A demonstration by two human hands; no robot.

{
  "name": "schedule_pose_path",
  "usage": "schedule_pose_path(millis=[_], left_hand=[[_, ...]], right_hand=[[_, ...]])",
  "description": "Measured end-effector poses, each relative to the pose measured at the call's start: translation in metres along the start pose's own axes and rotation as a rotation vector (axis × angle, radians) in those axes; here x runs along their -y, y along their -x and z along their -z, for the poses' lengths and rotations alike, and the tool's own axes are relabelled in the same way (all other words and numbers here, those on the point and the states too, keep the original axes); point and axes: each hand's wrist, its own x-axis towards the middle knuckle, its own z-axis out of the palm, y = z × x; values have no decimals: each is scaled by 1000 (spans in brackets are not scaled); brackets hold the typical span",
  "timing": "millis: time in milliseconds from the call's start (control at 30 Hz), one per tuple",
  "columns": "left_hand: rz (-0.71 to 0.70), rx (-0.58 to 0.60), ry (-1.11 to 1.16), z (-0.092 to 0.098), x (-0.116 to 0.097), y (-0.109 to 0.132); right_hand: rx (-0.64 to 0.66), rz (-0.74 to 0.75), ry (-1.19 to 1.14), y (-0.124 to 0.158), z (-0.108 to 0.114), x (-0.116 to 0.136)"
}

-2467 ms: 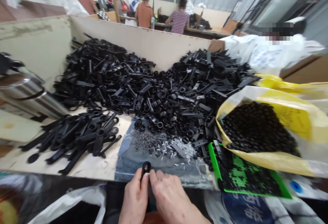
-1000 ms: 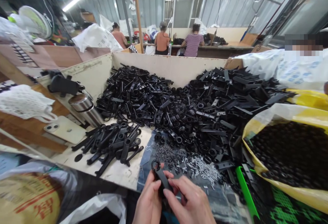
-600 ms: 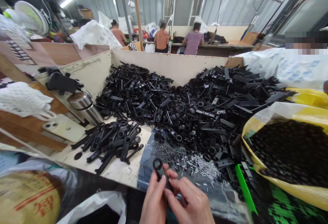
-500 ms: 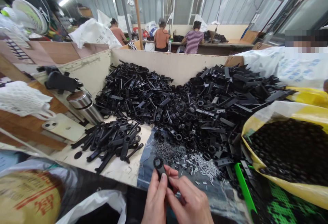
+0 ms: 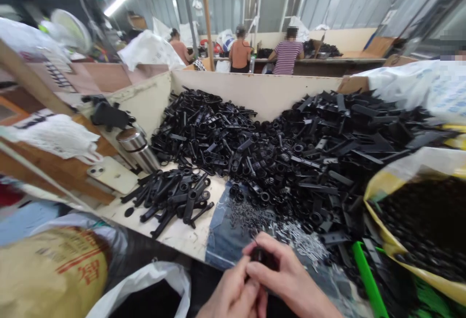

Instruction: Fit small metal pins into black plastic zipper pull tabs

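Note:
Close together at the bottom centre, my left hand (image 5: 233,286) and my right hand (image 5: 291,274) are both closed around a black plastic part (image 5: 259,255). Only a dark bit of it shows between the fingers; the rest is covered. Just beyond lie small silver metal pins (image 5: 300,240) and a patch of tiny grey metal pieces (image 5: 242,213) on a dark blue cloth (image 5: 218,240). To the left, several black parts with ring ends (image 5: 174,196) are heaped on the pale tabletop (image 5: 145,223).
Large heaps of black plastic parts (image 5: 204,128) fill the walled bench. At left are a steel flask (image 5: 140,150) and a phone (image 5: 114,175). A yellow-edged sack (image 5: 429,221) of black pieces and a green tray (image 5: 369,279) are at right. People sit behind.
The black part's ring end, upright above my fingers before, is now lowered and mostly covered. My right hand has come over its top. The whole view has shifted, so surroundings appear farther right.

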Motion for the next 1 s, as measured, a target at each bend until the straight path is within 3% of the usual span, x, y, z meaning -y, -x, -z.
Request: schedule_pose_path(millis=[100, 167, 200, 300, 400, 500, 633, 733, 800, 867, 900, 1000], left_hand=[[-80, -15, -303, 20, -4, 9], [-203, -65, -509, 44, -12, 7], [-260, -188, -606, 58, -19, 3], [-408, -716, -964, 109, -42, -25], [-513, -954, -1273, 148, -54, -61], [-529, -1050, -1403, 164, -47, -85], [-556, -1107, -1398, 159, -34, -91], [-594, -1143, -1300, 148, -35, -80], [-664, -1100, -1151, 134, -37, -68], [-702, -944, -900, 112, -35, -56], [-654, -860, -728, 98, -33, -52], [-207, -522, -91, 46, -22, -47]], right_hand=[[120, 65, -2, -7, -10, -3], [161, 72, 27, -12, -15, -5], [173, 69, 50, -16, -16, -7], [116, 61, 217, -34, -10, -10], [-66, 54, 555, -60, 11, -11], [-251, 14, 773, -85, 36, -9], [-295, -38, 941, -111, 48, -4], [-265, -73, 1004, -117, 46, -2], [-261, -89, 1005, -113, 48, 0], [-253, -99, 989, -100, 52, 1], [-246, -103, 969, -90, 52, 2], [-224, -106, 799, -54, 42, -3]])
